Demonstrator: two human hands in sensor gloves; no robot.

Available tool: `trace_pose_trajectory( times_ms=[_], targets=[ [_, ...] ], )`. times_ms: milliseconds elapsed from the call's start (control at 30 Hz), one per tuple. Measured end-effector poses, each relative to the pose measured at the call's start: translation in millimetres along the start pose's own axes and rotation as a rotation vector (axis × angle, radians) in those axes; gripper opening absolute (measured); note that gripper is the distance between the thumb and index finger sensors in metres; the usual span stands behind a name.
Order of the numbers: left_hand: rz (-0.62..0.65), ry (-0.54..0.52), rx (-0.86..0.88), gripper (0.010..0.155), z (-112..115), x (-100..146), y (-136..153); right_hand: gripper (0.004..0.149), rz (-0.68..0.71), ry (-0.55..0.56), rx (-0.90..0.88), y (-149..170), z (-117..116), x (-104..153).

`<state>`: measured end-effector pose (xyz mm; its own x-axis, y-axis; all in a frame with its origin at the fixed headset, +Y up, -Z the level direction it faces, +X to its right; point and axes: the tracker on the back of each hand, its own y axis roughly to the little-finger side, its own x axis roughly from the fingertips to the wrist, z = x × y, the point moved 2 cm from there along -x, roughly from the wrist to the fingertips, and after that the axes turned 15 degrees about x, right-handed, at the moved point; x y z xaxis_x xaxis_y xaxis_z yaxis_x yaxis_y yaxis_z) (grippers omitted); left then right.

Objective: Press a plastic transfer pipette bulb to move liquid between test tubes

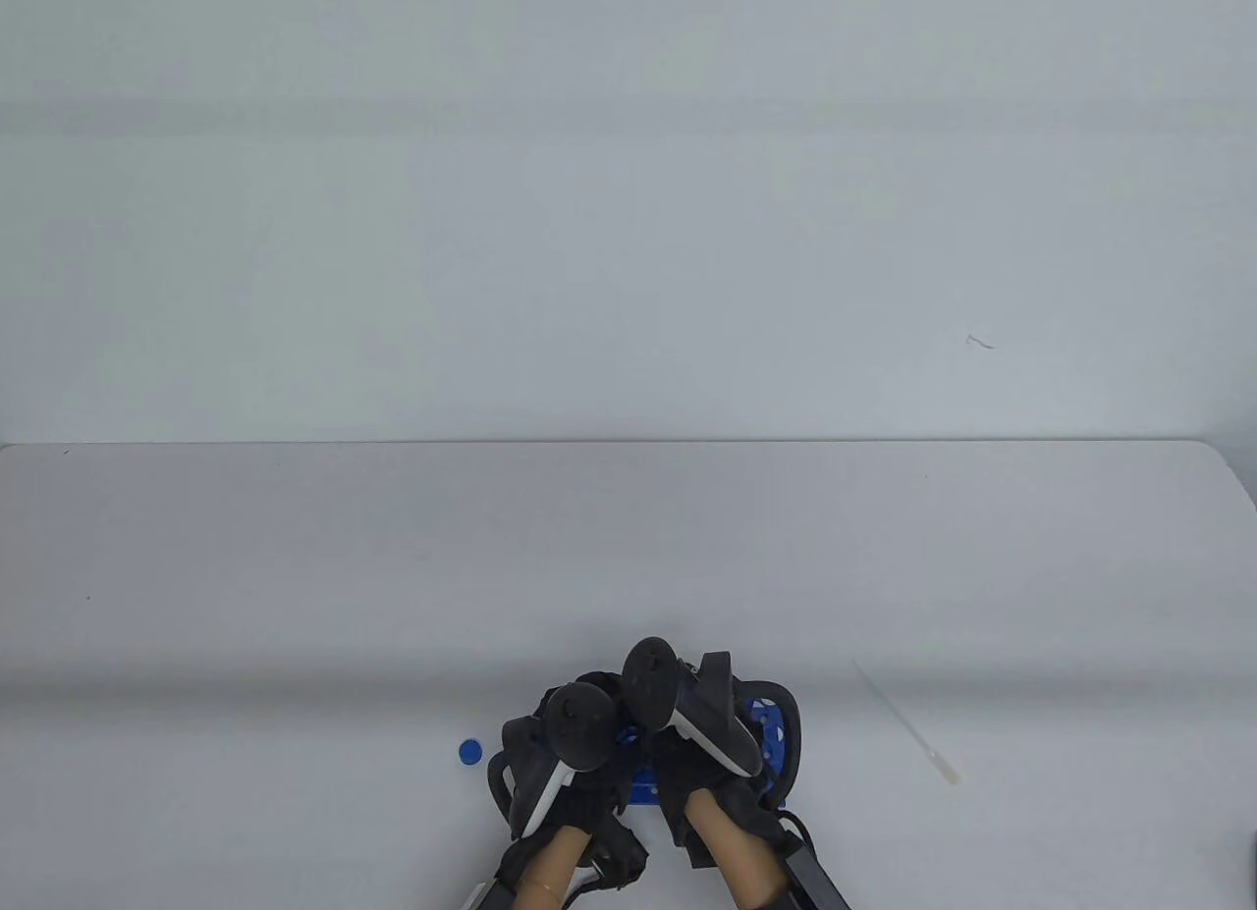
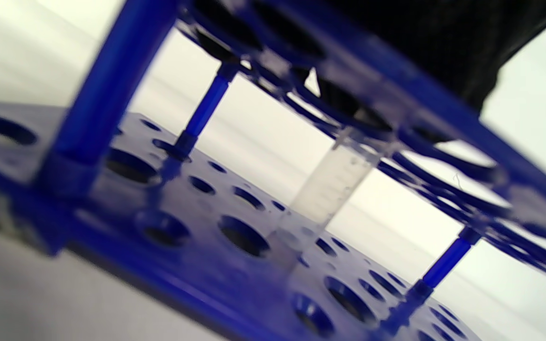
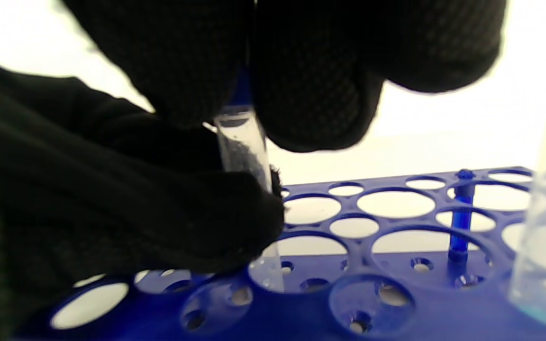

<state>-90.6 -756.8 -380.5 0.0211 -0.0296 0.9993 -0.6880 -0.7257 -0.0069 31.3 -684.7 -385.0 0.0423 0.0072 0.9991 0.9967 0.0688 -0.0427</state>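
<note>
While both hands crowd the rack (image 1: 776,728), a tube (image 3: 242,142) is being uncapped.
Right fingers (image 3: 311,94) pinch its blue cap, left fingers (image 3: 197,222) hold the glass below; pipette (image 1: 908,728) lies on bench (image 1: 295,606) well right, to fetch next.

Black knit sensor gloves cover the left hand (image 1: 579,802) and right hand (image 1: 692,768); a black-and-white tracker with a rounded dark head is strapped to each. Bare forearms show, a thin gold bracelet on the left wrist.
</note>
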Motion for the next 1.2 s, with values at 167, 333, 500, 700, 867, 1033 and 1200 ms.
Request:
trace_pose_trajectory(
  times_ms=[167, 333, 500, 700, 867, 1033, 1200],
  targets=[
    [0.0, 0.001, -0.001, 0.051, -0.1, 0.0, -0.1, 0.063, -0.055, 0.056, 0.098, 1.5, -1.3, -0.2],
    [0.001, 0.0, -0.001, 0.051, 0.0, 0.0, -0.2, 0.051, -0.016, 0.065, 0.096, -4.3, 1.5, 1.8],
    [0.001, 0.0, -0.004, 0.051, -0.1, 0.1, -0.5, 0.049, 0.005, 0.05, 0.084, -5.8, 3.1, 1.9],
    [0.002, 0.0, -0.003, 0.051, 0.0, 0.2, -0.5, 0.059, -0.025, 0.077, 0.07, -2.1, 5.0, 2.6],
    [0.002, -0.001, -0.003, 0.051, -0.1, 0.4, -0.5, 0.059, -0.043, 0.12, 0.178, -4.4, 2.7, 2.3],
    [0.002, -0.001, -0.005, 0.051, -0.1, 0.5, -0.8, 0.05, -0.008, 0.11, 0.139, -6.7, 6.7, 4.1],
    [0.001, -0.001, -0.004, 0.051, -0.2, 0.6, -0.8, 0.048, 0.026, 0.12, 0.124, -8.4, 7.8, 5.0]
  ],
)
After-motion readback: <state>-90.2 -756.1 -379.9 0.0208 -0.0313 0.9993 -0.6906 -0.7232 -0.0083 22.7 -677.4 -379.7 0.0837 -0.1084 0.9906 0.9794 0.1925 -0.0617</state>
